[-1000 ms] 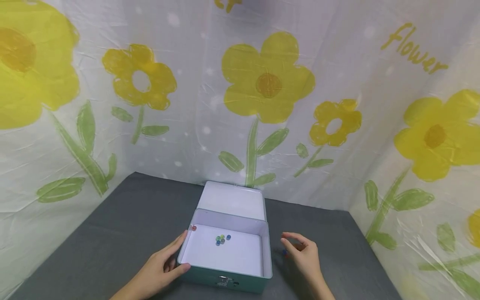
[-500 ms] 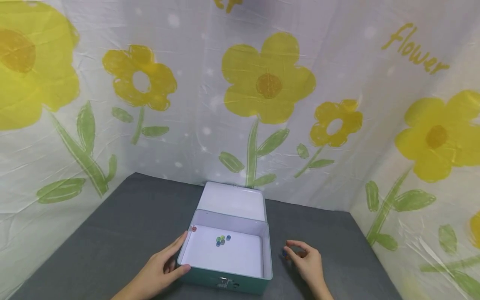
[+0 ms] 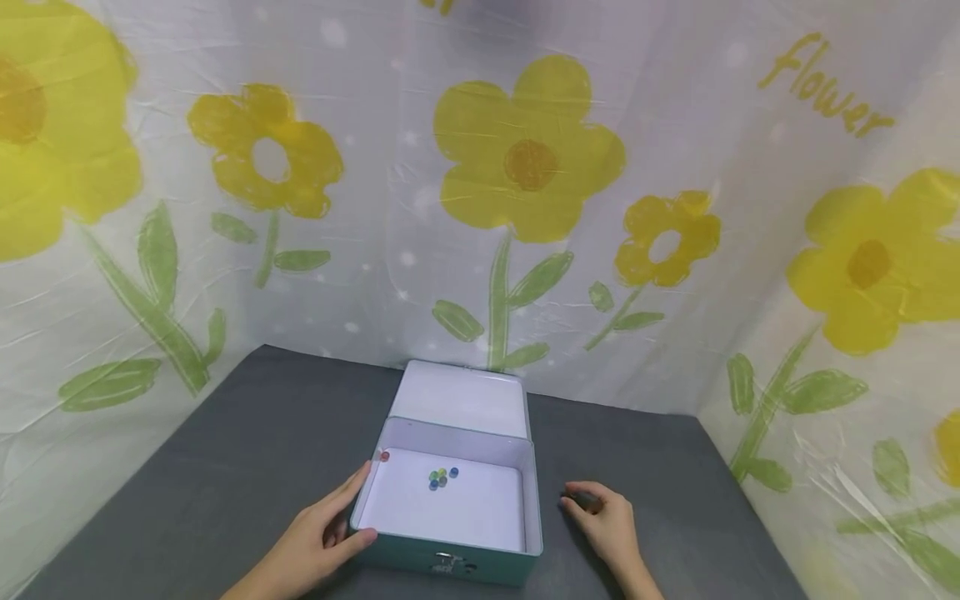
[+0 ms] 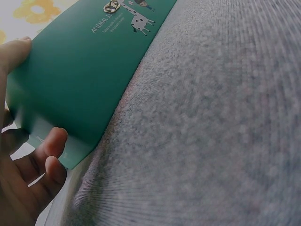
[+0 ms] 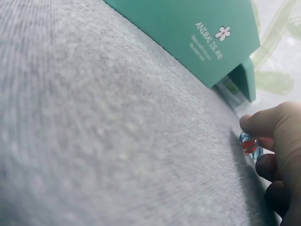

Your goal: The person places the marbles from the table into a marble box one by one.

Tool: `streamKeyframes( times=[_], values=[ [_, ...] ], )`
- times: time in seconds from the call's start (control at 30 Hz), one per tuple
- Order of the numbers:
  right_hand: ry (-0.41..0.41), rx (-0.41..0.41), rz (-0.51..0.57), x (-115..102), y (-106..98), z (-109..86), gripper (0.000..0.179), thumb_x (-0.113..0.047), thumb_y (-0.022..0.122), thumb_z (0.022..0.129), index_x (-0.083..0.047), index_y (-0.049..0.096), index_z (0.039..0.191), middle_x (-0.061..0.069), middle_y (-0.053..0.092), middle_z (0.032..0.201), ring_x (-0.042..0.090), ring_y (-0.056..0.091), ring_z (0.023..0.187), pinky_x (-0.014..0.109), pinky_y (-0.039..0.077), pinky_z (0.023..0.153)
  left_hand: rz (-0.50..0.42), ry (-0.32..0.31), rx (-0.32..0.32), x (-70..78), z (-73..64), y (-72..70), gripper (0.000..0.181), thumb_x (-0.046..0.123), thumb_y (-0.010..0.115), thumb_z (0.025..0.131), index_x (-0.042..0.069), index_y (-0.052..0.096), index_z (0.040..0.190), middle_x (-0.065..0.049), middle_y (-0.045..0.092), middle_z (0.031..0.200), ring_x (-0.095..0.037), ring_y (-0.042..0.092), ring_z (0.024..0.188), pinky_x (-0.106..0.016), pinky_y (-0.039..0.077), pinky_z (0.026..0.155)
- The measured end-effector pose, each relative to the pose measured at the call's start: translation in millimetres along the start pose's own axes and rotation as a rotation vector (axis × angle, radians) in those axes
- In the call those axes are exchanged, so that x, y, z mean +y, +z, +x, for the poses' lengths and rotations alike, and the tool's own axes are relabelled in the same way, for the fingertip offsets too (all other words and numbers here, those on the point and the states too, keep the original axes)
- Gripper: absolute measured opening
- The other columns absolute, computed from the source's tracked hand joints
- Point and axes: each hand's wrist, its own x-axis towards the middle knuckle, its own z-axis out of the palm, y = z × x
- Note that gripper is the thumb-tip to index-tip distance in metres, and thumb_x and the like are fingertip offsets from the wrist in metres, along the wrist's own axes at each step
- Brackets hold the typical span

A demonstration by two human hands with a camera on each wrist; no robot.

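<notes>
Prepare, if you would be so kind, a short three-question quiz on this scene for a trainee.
1. True or false: the left hand touches the green box.

2. Multiple choice: of the marbles inside the box, which colour lies nearest the left hand?
a) yellow
b) red
c) green

3. Short answer: in the right wrist view, which two colours stand out in the glass marbles that the right hand pinches?

Key:
1. True.
2. b: the red marble, by the wall on the left hand's side.
3. Red and blue.
</notes>
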Motion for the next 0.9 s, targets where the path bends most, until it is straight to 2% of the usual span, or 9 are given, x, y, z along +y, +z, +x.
streamKeyframes(
  times=[0.13, 0.33, 0.4, 0.47, 0.53, 0.67, 0.8, 0.9],
  values=[
    [-0.035, 0.02, -0.018, 0, 1, 2.1, 0.02, -0.002, 0.09, 0.081, -0.01, 0.083, 0.098, -0.007, 0.068, 0.068, -0.008, 0.032, 0.039, 0.014, 0.027, 0.041, 0.004, 0.015, 0.015, 0.2, -0.3, 0.1, 0.079, 0.024, 0.08, 0.097, 0.009, 0.041, 0.164, -0.021, 0.046, 0.16, 0.003, 0.04, 0.059, -0.022, 0.044, 0.054],
    [-0.111, 0.033, -0.049, 1, -3, -0.1, 0.022, -0.001, 0.091, 0.079, -0.012, 0.083, 0.096, -0.008, 0.064, 0.066, -0.01, 0.03, 0.041, 0.015, 0.028, 0.04, 0.004, 0.034, 0.019, 0.8, 0.6, 0.7, 0.078, 0.023, 0.08, 0.097, 0.007, 0.042, 0.163, -0.022, 0.048, 0.159, 0.003, 0.041, 0.059, -0.022, 0.044, 0.054],
    [-0.138, 0.02, -0.059, 2, -4, -2.3, 0.024, 0.001, 0.092, 0.078, -0.012, 0.082, 0.095, -0.007, 0.06, 0.062, -0.01, 0.031, 0.041, 0.016, 0.029, 0.039, 0.007, 0.038, 0.018, 0.2, 0.5, 1.2, 0.077, 0.023, 0.08, 0.097, 0.007, 0.042, 0.163, -0.022, 0.047, 0.16, 0.004, 0.041, 0.06, -0.022, 0.044, 0.054],
    [-0.162, 0.002, -0.064, 3, -5, -4.5, 0.026, 0.003, 0.091, 0.077, -0.013, 0.082, 0.095, -0.005, 0.063, 0.064, -0.01, 0.032, 0.042, 0.016, 0.031, 0.04, 0.011, 0.036, 0.017, -0.6, -0.1, 1.6, 0.077, 0.023, 0.08, 0.097, 0.007, 0.043, 0.163, -0.022, 0.046, 0.16, 0.004, 0.041, 0.06, -0.022, 0.045, 0.054],
    [-0.174, -0.018, -0.073, 5, -6, -6.2, 0.028, 0.004, 0.091, 0.077, -0.014, 0.082, 0.096, -0.004, 0.066, 0.068, -0.01, 0.033, 0.042, 0.017, 0.032, 0.04, 0.015, 0.026, 0.015, -1.6, -0.9, 1.8, 0.077, 0.023, 0.08, 0.097, 0.008, 0.043, 0.163, -0.021, 0.046, 0.16, 0.004, 0.041, 0.06, -0.021, 0.045, 0.055],
    [-0.195, -0.03, -0.086, 6, -7, -7.3, 0.031, 0.006, 0.091, 0.075, -0.014, 0.081, 0.095, -0.002, 0.076, 0.087, -0.008, 0.037, 0.044, 0.018, 0.035, 0.041, 0.013, -0.002, 0.004, -2.1, -1.7, 1.4, 0.078, 0.023, 0.08, 0.097, 0.01, 0.042, 0.163, -0.021, 0.046, 0.16, 0.003, 0.041, 0.059, -0.022, 0.045, 0.055],
    [-0.212, -0.015, -0.117, 6, -8, -4.6, 0.029, 0.003, 0.093, 0.073, -0.014, 0.082, 0.094, -0.003, 0.076, 0.088, -0.007, 0.038, 0.044, 0.018, 0.035, 0.041, -0.001, -0.017, -0.003, 0.2, -0.7, -0.1, 0.078, 0.024, 0.079, 0.097, 0.009, 0.041, 0.164, -0.02, 0.044, 0.162, 0.003, 0.041, 0.059, -0.022, 0.045, 0.055],
    [-0.192, 0.003, -0.123, 7, -9, -1.9, 0.027, -0.001, 0.096, 0.072, -0.014, 0.081, 0.09, -0.003, 0.075, 0.085, -0.005, 0.04, 0.046, 0.019, 0.036, 0.042, -0.006, -0.02, -0.005, 1.8, -0.1, -1.3, 0.078, 0.024, 0.079, 0.098, 0.009, 0.041, 0.164, -0.02, 0.043, 0.162, 0.002, 0.041, 0.059, -0.022, 0.045, 0.055]
  ],
)
